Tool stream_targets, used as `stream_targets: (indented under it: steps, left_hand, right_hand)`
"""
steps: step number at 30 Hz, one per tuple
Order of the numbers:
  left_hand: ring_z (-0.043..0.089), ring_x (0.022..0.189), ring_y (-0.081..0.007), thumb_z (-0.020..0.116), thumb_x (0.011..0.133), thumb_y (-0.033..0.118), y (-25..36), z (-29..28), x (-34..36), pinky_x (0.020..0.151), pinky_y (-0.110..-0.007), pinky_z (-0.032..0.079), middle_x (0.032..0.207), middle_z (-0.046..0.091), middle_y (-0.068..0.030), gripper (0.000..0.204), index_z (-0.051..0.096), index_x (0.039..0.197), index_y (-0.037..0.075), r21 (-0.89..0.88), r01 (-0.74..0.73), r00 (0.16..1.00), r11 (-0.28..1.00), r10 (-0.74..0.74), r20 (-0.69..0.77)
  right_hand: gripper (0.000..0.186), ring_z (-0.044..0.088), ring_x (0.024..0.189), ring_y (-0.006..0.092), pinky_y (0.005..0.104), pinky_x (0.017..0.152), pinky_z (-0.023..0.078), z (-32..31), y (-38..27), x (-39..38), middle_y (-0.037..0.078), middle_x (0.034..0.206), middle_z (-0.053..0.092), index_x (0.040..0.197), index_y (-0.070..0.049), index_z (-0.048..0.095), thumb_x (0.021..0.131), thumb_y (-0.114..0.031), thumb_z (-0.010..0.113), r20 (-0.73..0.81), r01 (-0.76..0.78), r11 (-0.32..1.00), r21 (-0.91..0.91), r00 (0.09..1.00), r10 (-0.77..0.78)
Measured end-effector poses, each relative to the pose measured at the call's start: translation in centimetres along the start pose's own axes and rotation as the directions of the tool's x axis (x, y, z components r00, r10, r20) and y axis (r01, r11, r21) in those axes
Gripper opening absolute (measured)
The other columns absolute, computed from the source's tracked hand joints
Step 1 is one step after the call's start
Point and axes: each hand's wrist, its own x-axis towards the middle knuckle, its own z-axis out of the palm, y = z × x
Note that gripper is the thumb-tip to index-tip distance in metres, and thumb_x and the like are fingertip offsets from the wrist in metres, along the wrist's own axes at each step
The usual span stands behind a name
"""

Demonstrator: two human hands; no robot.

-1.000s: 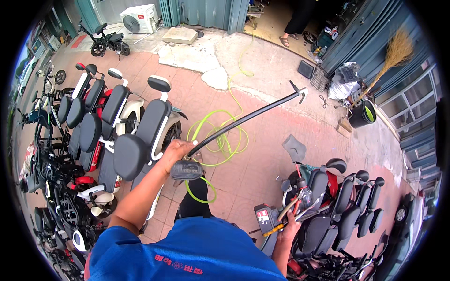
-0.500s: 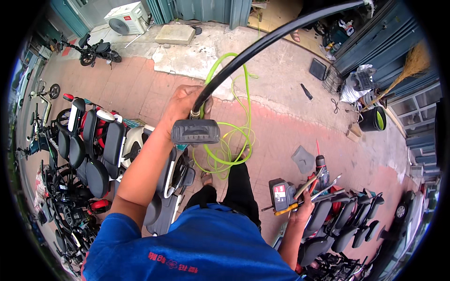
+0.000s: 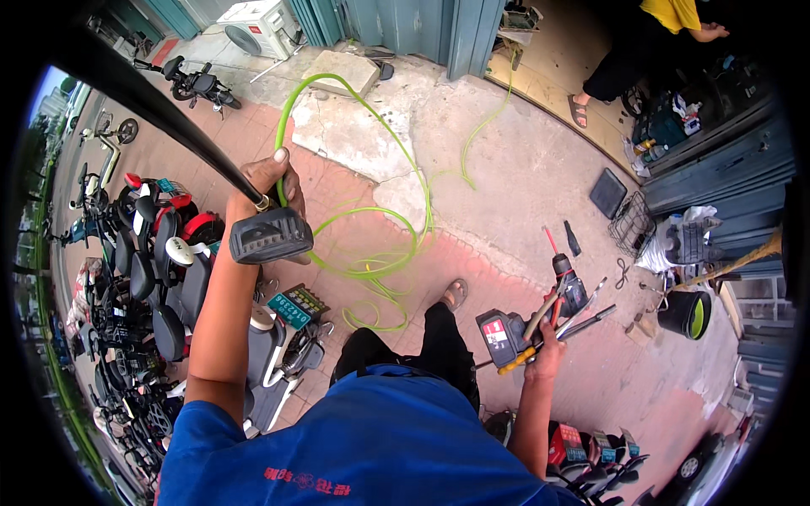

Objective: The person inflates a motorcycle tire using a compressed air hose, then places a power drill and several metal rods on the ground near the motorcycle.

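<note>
My left hand (image 3: 275, 175), at the left, is closed around a tyre inflator with a black rubber-cased head (image 3: 272, 236). Its thick black hose (image 3: 169, 118) arches toward the upper left. A lime-green air hose (image 3: 396, 139) also runs from this grip and loops down over the pavement. At the lower right, my right hand (image 3: 548, 357) grips a bundle of tools. In it are a cordless drill (image 3: 576, 293) with a red bit, a yellow-handled screwdriver (image 3: 515, 363), red-handled pliers and metal bars. How the fingers share these tools is partly hidden.
Parked scooters (image 3: 181, 278) crowd the left, with more at the lower right. A person in dark trousers (image 3: 620, 67) stands in the doorway. A black bucket (image 3: 683, 315), wire basket (image 3: 631, 224) and dark flat tray (image 3: 607, 193) sit at the right. An air-conditioner unit (image 3: 258, 29) stands at the back.
My left hand has moved left with the inflator, and its black hose now swings to the upper left. The view has turned, and more of the person in the doorway shows.
</note>
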Motion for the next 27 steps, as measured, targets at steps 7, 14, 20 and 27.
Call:
stream_targets:
  steps: [7,14,20,27]
  left_hand:
    - [0.056,0.046,-0.0168,0.062,0.103,0.029,1.1,-1.2,0.5,0.045,-0.032,0.045,0.059,0.055,-0.0046,0.041,0.055,0.070,0.007,0.094,0.104,0.934,0.990,-0.065,-0.351]
    - [0.050,0.052,-0.0095,0.062,0.102,0.028,-0.8,-4.6,7.6,0.049,-0.028,0.038,0.063,0.056,-0.0004,0.036,0.061,0.073,0.006,0.055,0.200,0.893,0.978,-0.159,-0.422]
    - [0.056,0.055,-0.0119,0.059,0.102,0.029,-8.9,-9.1,22.6,0.053,-0.029,0.046,0.068,0.063,-0.0031,0.038,0.067,0.076,0.002,0.055,0.292,0.919,0.955,-0.264,-0.293]
    - [0.055,0.054,-0.0117,0.063,0.102,0.031,-14.8,-12.8,41.8,0.051,-0.029,0.045,0.066,0.059,-0.0016,0.038,0.063,0.075,0.004,0.010,0.305,0.940,0.952,-0.299,-0.166]
  right_hand:
    - [0.025,0.064,0.077,0.0112,0.0279,0.067,0.052,7.0,-8.4,13.9,0.004,0.095,0.069,0.120,0.001,0.069,0.096,-0.006,0.066,0.154,0.018,0.999,-0.050,0.988,-0.010]
    - [0.023,0.068,0.082,0.0168,0.0307,0.072,0.054,17.1,-11.3,16.4,0.010,0.096,0.071,0.114,0.005,0.067,0.097,-0.010,0.066,0.198,-0.009,1.000,-0.027,0.980,0.015]
    - [0.018,0.061,0.071,0.0104,0.0263,0.064,0.049,23.4,-9.4,19.5,0.004,0.089,0.069,0.110,0.000,0.070,0.094,-0.008,0.070,0.135,-0.027,0.999,0.037,0.991,0.021]
    - [0.013,0.062,0.073,0.0120,0.0294,0.065,0.050,32.7,-3.4,24.4,0.002,0.086,0.067,0.100,-0.003,0.071,0.090,-0.010,0.074,-0.044,-0.049,0.996,-0.070,0.998,0.046]
